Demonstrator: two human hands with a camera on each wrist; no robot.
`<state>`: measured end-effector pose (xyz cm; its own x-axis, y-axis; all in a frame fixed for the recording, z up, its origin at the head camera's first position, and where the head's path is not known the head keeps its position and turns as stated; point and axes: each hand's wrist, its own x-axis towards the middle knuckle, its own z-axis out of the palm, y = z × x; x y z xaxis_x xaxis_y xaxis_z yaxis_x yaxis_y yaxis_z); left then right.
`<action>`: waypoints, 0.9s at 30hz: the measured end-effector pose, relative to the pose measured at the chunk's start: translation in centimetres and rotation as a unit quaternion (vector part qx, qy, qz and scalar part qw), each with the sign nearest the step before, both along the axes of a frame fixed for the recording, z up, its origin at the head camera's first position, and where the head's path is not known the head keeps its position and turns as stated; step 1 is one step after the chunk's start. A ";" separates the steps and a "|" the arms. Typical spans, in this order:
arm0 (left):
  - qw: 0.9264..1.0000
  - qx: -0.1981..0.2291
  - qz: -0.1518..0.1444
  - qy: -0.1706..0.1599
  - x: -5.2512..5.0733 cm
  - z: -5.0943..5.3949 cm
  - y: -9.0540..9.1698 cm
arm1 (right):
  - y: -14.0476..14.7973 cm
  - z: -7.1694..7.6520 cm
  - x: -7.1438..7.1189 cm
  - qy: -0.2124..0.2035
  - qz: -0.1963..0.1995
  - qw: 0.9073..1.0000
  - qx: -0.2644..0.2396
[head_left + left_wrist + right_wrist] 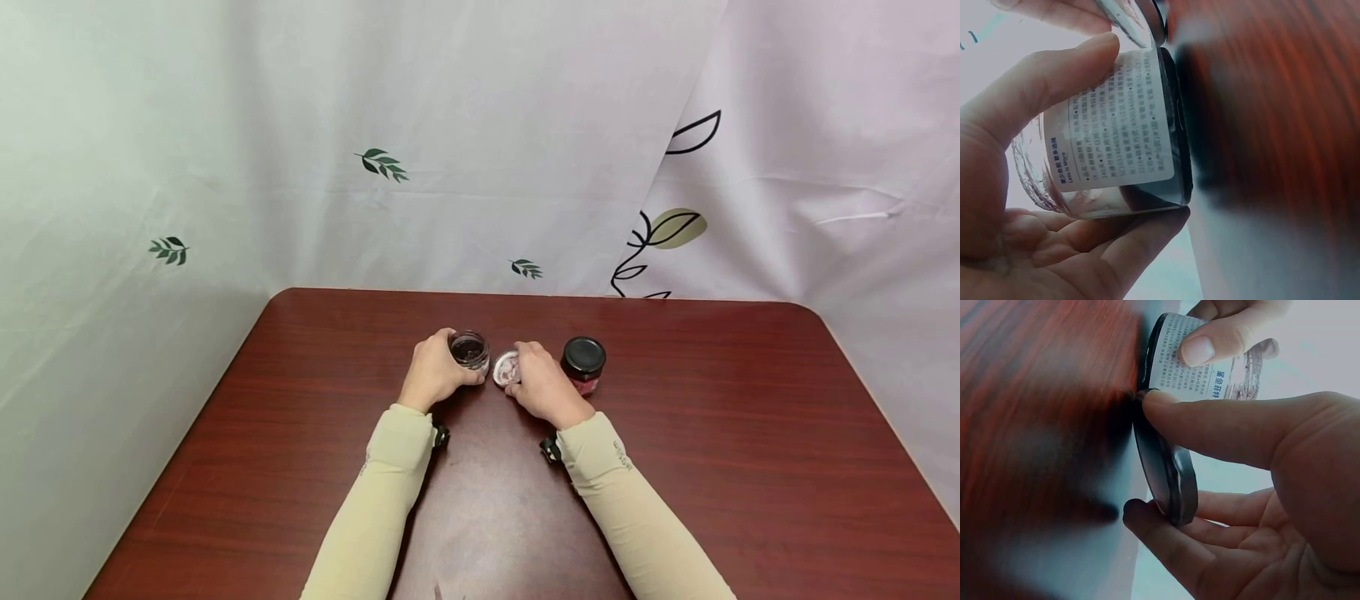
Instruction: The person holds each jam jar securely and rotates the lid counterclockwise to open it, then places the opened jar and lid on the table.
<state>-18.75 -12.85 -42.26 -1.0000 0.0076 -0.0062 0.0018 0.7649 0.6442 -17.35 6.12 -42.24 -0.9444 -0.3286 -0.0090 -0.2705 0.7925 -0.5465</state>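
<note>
An uncapped glass jar (470, 351) with dark contents stands on the table, gripped at its side by my left hand (437, 372). In the left wrist view the thumb lies along the white printed label of the jar (1113, 125), with fingers on the opposite side. My right hand (544, 385) pinches a lid (506, 368) by its rim, its pale, stained inner face upward, just right of the jar. The right wrist view shows the lid (1169, 472) tilted slightly off the table between thumb and fingers.
A second jar (583, 363) with a black lid on it stands just beyond my right hand. The reddish-brown table (337, 350) meets a pale curtain (480, 125) with leaf prints at its back edge.
</note>
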 end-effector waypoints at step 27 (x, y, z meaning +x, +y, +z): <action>1.000 -0.003 -0.007 -0.002 0.0 0.1 -0.4 | 0.0 -0.6 0.1 0.031 0.014 0.999 0.028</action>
